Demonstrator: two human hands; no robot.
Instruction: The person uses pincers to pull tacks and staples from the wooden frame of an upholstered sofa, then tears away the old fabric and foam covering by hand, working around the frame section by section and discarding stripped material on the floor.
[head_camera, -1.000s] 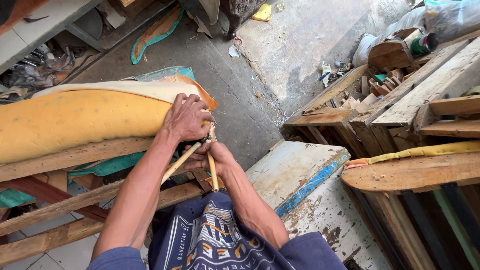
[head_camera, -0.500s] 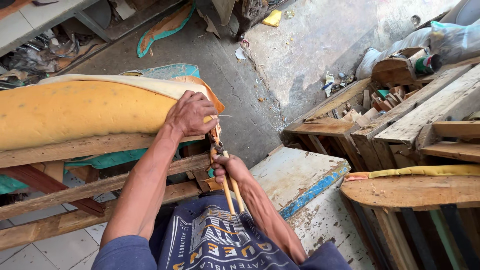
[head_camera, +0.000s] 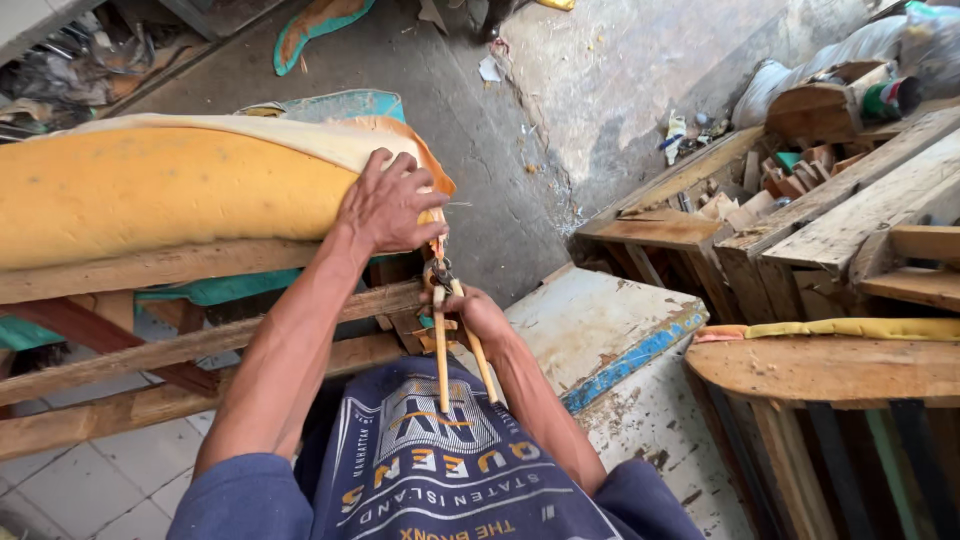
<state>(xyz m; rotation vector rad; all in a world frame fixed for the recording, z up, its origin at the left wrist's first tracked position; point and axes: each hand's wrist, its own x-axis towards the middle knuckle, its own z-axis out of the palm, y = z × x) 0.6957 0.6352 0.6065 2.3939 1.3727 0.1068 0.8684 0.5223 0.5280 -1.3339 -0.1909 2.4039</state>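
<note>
Your left hand (head_camera: 385, 205) presses flat, fingers spread, on the foam (head_camera: 170, 185) end atop the wood frame (head_camera: 150, 270). Right hand (head_camera: 478, 315), just below, grip clamped on pincers (head_camera: 450, 335).

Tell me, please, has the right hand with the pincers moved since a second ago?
Yes. The right hand with the pincers has dropped below the foam cushion's corner, toward the person's shirt.

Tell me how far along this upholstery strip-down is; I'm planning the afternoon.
Done: the cover looks peeled back, baring the yellow foam cushion. In hand: the left hand presses the cushion's corner while the right hand works yellow-handled pincers just under that corner, above the wooden frame. Left: foam remains on the frame; further fastenings are not visible.
</note>
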